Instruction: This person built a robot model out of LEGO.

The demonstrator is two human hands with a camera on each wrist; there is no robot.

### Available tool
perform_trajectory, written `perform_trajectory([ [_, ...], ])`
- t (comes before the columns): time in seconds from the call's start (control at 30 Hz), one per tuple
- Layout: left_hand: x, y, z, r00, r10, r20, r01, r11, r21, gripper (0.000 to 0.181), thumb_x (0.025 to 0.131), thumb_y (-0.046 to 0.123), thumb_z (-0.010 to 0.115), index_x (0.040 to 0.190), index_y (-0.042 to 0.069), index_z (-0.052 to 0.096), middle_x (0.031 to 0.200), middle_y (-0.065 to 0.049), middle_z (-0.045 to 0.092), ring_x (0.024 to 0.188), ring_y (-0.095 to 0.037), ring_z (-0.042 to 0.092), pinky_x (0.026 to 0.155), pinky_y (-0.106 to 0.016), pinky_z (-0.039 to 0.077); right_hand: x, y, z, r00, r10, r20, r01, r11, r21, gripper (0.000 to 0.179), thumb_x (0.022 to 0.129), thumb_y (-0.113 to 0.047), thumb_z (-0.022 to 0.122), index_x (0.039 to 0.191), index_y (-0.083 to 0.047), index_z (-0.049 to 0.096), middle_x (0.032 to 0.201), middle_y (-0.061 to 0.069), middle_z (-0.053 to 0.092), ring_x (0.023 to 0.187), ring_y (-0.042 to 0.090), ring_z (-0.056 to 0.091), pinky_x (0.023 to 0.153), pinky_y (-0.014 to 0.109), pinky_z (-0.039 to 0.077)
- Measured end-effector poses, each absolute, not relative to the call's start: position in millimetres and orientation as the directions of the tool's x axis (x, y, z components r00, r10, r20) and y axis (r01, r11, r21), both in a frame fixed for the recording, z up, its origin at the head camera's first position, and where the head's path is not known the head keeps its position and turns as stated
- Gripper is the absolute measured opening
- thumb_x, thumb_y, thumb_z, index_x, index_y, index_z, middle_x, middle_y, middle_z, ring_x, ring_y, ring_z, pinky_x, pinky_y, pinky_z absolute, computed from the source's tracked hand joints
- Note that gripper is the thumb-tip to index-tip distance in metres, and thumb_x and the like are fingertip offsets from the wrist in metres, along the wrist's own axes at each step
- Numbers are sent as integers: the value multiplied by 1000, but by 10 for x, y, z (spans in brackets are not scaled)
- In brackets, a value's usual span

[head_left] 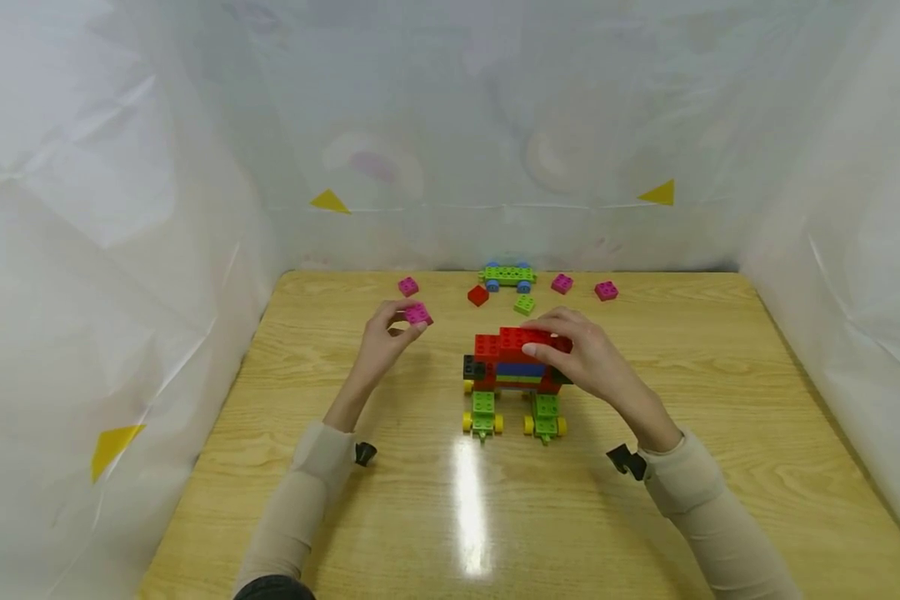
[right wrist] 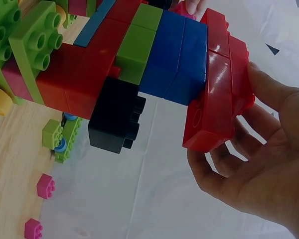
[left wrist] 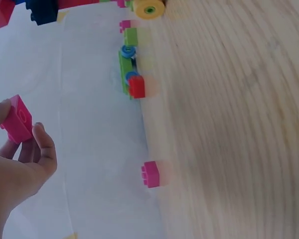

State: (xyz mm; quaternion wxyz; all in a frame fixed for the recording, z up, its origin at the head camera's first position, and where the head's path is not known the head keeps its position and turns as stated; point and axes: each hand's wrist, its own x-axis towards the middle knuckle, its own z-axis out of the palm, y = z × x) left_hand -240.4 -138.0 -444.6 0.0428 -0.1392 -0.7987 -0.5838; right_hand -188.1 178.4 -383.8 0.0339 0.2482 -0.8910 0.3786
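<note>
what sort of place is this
Probably a screened-off booth for tabletop work: pale sheeting with yellow triangles surrounds a wooden table, where loose toy bricks lie.

The brick model (head_left: 520, 372) stands upright on the counter (head_left: 555, 517), red bricks (head_left: 487, 345) at its twelve o'clock, blue and green layers (head_left: 520, 368) midway, black bricks (head_left: 474, 367) jutting at nine and three, green studded bases (head_left: 483, 404) with yellow wheels (head_left: 562, 427) toward six. At its ten o'clock, a pink studded brick (head_left: 417, 313) is held raised and tilted, apart from the model.
</note>
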Motion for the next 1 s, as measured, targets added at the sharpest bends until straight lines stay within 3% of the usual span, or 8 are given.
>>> perform_trajectory([
  [0.2, -2096, -1220, -4070, -928, 269, 257, 325, 252, 911, 39, 92, 8, 64, 128, -4, 55, 121, -17, 54, 110, -27, 53, 82, -33, 50, -1881, 1782, -3835, -869, -418, 266, -481, 585, -653, 33, 91, -27, 68, 120, -11, 67, 115, 7, 59, 104, 27, 54, 88, 49, 47],
  [0.33, -2002, -1120, -4030, -898, 333, 287, 366, 207, 907, 37, 92, 6, 64, 127, -3, 56, 120, -15, 54, 108, -24, 53, 80, -30, 50, -1881, 1789, -3843, -863, -422, 278, -493, 582, -647, 33, 91, -27, 68, 119, -11, 67, 115, 6, 60, 104, 26, 54, 87, 49, 47],
  [0.53, -2057, -1018, -4190, -881, 372, 293, 371, 158, 915, 38, 91, 3, 64, 128, 3, 57, 120, -10, 54, 106, -21, 51, 81, -36, 50, -1880, 1789, -3837, -860, -425, 282, -498, 578, -646, 33, 91, -26, 68, 120, -10, 67, 115, 7, 60, 105, 27, 54, 88, 49, 47],
  [0.77, -2106, -942, -4254, -839, 424, 342, 422, 109, 900, 37, 92, 17, 66, 128, 11, 59, 120, -1, 56, 102, -22, 54, 81, -42, 51, -1880, 1786, -3835, -867, -418, 272, -487, 588, -646, 33, 91, -27, 68, 120, -11, 67, 115, 6, 60, 104, 26, 54, 87, 48, 47],
  [1.0, -2125, -920, -4245, -828, 444, 344, 457, 177, 872, 39, 93, 26, 66, 128, 11, 59, 121, 3, 57, 100, -17, 52, 81, -37, 50, -1885, 1780, -3842, -863, -417, 283, -494, 589, -639, 32, 90, -28, 69, 119, -12, 68, 113, 5, 60, 102, 24, 54, 85, 46, 48],
])
